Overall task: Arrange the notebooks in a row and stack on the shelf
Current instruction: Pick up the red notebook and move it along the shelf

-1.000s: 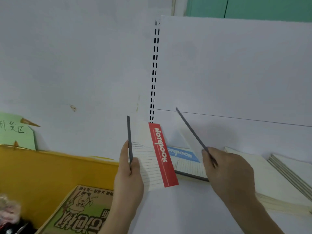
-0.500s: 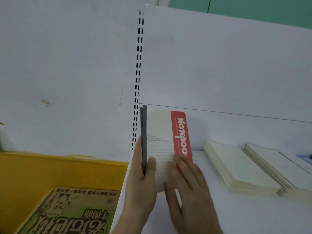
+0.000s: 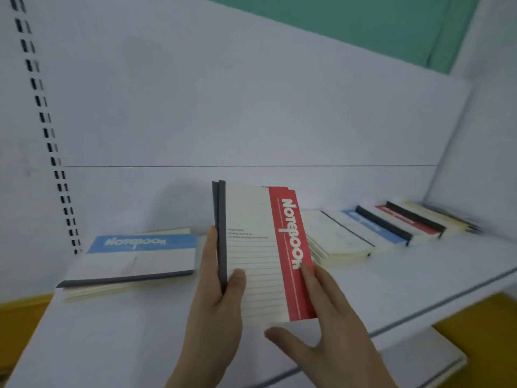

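Two thin red notebooks [image 3: 260, 253], cream covers with a red band along one side and dark grey spines, are held upright together above the middle of the white shelf [image 3: 117, 331], near its front edge. They look light and a little floppy, with smooth covers that could slide against each other, so gripping the stiff spine and steadying the loose edge seems the safest hold. The left hand [image 3: 215, 298] pinches the spines, thumb in front and fingers behind. The right hand [image 3: 321, 331] has its fingers spread, resting against the red edge and lower corner. No boxes or bins are visible. A blue notebook [image 3: 137, 259] tops a small pile toward the shelf's left end; more notebooks [image 3: 372, 231] lie overlapping toward the right back corner.
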The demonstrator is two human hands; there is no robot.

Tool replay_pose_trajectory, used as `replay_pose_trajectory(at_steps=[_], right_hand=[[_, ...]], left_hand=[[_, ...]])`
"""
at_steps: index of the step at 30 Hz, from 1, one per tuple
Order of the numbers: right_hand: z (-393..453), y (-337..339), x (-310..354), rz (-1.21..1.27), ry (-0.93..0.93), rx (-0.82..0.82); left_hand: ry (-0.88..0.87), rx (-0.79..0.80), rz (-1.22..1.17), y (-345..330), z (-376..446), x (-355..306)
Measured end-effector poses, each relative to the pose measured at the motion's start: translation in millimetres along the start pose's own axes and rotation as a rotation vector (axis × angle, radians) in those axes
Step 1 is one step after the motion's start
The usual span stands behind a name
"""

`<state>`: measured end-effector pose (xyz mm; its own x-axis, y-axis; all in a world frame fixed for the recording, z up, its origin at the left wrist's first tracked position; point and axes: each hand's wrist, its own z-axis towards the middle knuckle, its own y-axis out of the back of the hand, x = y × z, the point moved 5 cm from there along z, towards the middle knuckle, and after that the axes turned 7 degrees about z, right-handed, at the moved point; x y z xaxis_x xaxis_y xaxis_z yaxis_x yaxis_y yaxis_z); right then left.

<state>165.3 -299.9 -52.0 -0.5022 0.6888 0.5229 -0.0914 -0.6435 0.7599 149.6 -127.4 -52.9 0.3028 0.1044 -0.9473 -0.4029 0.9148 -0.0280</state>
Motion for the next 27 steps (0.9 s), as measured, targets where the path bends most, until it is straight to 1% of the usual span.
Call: replay_pose_trajectory(at_steps=[4,5,7,8,9,11,14,16,19,21,23,25,27], right_hand=[[-14,54,-66,-0.133,-0.132,0.058],[-16,69,-81,-0.191,-0.105,0.040],[-20,105,-111,-0.289,-0.019,-0.071],[-23,123,-125,-0.330,-0.040,-0.069],[-26,135,-144,-0.365,-0.059,-0.041],[-38,160,-186,-0.350,-0.211,0.069],[-40,194,-235,-0.397,-0.221,0.109],[-38,209,-260,-0.394,-0.233,0.159],[-28,229,-289,-0.388,-0.195,0.181],[-18,242,-308,-0.378,-0.182,0.143],[-6,251,-326,-0.377,-0.138,0.082],[12,257,-346,-0.382,-0.146,0.070],[32,262,-368,-0.436,-0.133,0.062]], left_hand=[[-0.018,0.061,0.058,-85,-10,-8],[-0.029,0.072,0.092,-110,-14,-11],[-0.044,0.071,0.176,-158,-20,-12],[-0.051,0.062,0.225,-182,-23,-12],[-0.057,0.063,0.265,-206,-26,-11],[-0.051,0.108,0.323,-253,-31,-8],[-0.027,0.193,0.355,-311,-31,-6],[-0.003,0.214,0.343,-338,-27,-8],[-0.022,0.278,0.321,-370,-16,-10],[-0.058,0.377,0.341,-392,-5,-8],[-0.084,0.452,0.430,-412,7,-5],[-0.117,0.450,0.532,-428,26,-3],[-0.179,0.364,0.684,-438,49,1]])
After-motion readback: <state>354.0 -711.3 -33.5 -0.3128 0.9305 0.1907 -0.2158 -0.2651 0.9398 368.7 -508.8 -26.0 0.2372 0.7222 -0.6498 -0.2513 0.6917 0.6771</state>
